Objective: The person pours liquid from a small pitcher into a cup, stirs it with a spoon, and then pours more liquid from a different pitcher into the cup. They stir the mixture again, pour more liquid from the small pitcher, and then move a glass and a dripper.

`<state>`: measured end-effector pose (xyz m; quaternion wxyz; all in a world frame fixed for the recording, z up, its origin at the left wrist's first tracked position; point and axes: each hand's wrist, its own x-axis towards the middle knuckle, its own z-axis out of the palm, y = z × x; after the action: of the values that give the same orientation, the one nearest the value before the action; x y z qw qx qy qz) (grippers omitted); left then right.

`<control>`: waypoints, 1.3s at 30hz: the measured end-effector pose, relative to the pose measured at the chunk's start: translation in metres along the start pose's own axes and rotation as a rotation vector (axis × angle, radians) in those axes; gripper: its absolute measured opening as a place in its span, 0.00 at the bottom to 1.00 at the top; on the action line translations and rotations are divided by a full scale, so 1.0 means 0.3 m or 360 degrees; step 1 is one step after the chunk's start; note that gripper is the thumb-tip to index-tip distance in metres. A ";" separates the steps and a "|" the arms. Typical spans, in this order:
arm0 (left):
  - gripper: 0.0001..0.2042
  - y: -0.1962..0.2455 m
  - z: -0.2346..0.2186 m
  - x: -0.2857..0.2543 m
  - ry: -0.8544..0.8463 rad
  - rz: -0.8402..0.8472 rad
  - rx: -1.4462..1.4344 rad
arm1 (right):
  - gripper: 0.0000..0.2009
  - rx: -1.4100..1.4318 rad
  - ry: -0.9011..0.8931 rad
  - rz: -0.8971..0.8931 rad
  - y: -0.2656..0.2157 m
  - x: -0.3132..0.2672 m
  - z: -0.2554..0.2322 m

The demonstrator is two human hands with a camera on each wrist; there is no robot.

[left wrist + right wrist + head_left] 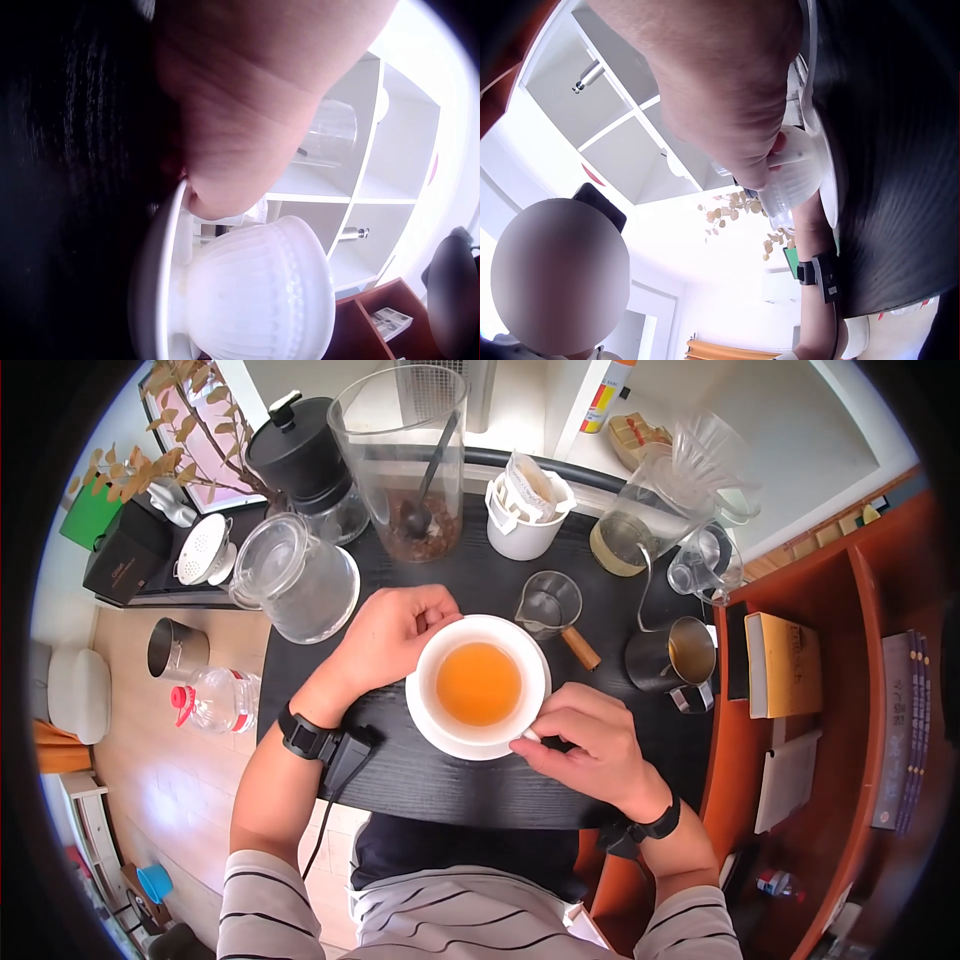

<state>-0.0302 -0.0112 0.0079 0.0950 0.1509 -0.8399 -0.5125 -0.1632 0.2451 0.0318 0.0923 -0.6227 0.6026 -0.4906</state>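
Observation:
A white fluted cup holding amber liquid stands upright on a white saucer at the table's middle. My right hand pinches the cup's handle on its near right side. On the far left side, my left hand grips the saucer's rim with curled fingers; the left wrist view shows a fingertip right at that edge. Behind the cup is a small glass pitcher with a wooden handle.
Along the back stand a lidded glass jug, a black grinder, a tall clear container, a white cup with a drip bag and a glass server. A metal pitcher sits at right, near the red-brown shelf.

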 end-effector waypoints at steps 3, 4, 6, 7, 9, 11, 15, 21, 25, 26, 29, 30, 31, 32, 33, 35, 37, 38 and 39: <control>0.09 0.001 -0.003 -0.002 0.0020 0.0023 0.0011 | 0.11 -0.0014 -0.0020 -0.0013 0.004 0.005 -0.003; 0.09 0.000 -0.006 0.000 -0.0004 0.0010 0.0003 | 0.11 -0.0015 -0.0020 0.0011 0.001 0.003 -0.002; 0.09 0.001 -0.004 -0.001 0.0019 0.0015 -0.0005 | 0.11 -0.0018 -0.0031 0.0019 -0.001 0.004 -0.003; 0.09 0.003 -0.005 -0.002 0.0016 0.0009 -0.0011 | 0.11 -0.0018 -0.0029 0.0022 0.001 0.004 -0.002; 0.09 0.007 -0.010 -0.001 0.0026 0.0013 0.0029 | 0.11 -0.0016 -0.0034 0.0020 -0.002 0.005 -0.001; 0.09 0.009 -0.009 -0.001 0.0033 0.0014 0.0062 | 0.11 -0.0075 -0.0040 0.0041 -0.007 0.004 -0.004; 0.09 0.012 -0.008 0.001 0.0046 0.0009 0.0078 | 0.11 -0.0086 -0.0069 0.0017 0.001 0.005 -0.006; 0.10 0.014 -0.006 0.002 0.0107 0.0104 0.0122 | 0.11 -0.0065 -0.0066 0.0039 0.000 -0.002 -0.005; 0.10 0.020 -0.011 0.001 0.0096 0.0061 0.0175 | 0.11 -0.0088 -0.0062 0.0033 0.000 0.003 -0.002; 0.10 0.019 -0.011 0.001 0.0093 0.0060 0.0174 | 0.11 -0.0089 -0.0056 0.0032 -0.002 0.002 -0.002; 0.08 0.011 -0.004 -0.001 0.0052 0.0052 0.0130 | 0.11 -0.0095 -0.0041 -0.0005 -0.007 0.008 -0.004; 0.08 0.011 -0.004 -0.003 0.0045 0.0018 0.0102 | 0.11 -0.0098 -0.0031 0.0001 -0.009 0.002 -0.004; 0.08 0.016 -0.008 0.000 0.0045 -0.0009 0.0080 | 0.11 -0.0088 -0.0034 0.0014 -0.007 0.001 -0.003; 0.08 0.016 -0.011 0.004 0.0046 0.0005 0.0091 | 0.11 -0.0078 -0.0037 0.0020 -0.003 0.004 -0.001; 0.09 0.008 -0.006 0.004 0.0069 0.0043 0.0081 | 0.11 -0.0080 -0.0031 0.0012 -0.001 0.007 0.001; 0.10 0.002 -0.004 0.003 0.0084 0.0088 0.0064 | 0.11 -0.0084 -0.0018 0.0010 0.000 0.002 0.004; 0.09 0.012 -0.009 0.000 0.0077 0.0086 0.0104 | 0.11 -0.0088 -0.0033 0.0021 -0.001 0.000 0.002; 0.08 0.018 -0.011 0.000 0.0072 0.0096 0.0147 | 0.11 -0.0101 -0.0042 0.0025 -0.001 0.002 0.001; 0.08 0.019 -0.012 0.000 0.0082 0.0095 0.0142 | 0.11 -0.0102 -0.0052 0.0020 0.003 0.003 0.003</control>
<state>-0.0301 -0.0118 0.0146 0.1249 0.1431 -0.8634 -0.4674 -0.1634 0.2436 0.0312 0.0853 -0.6294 0.6203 -0.4603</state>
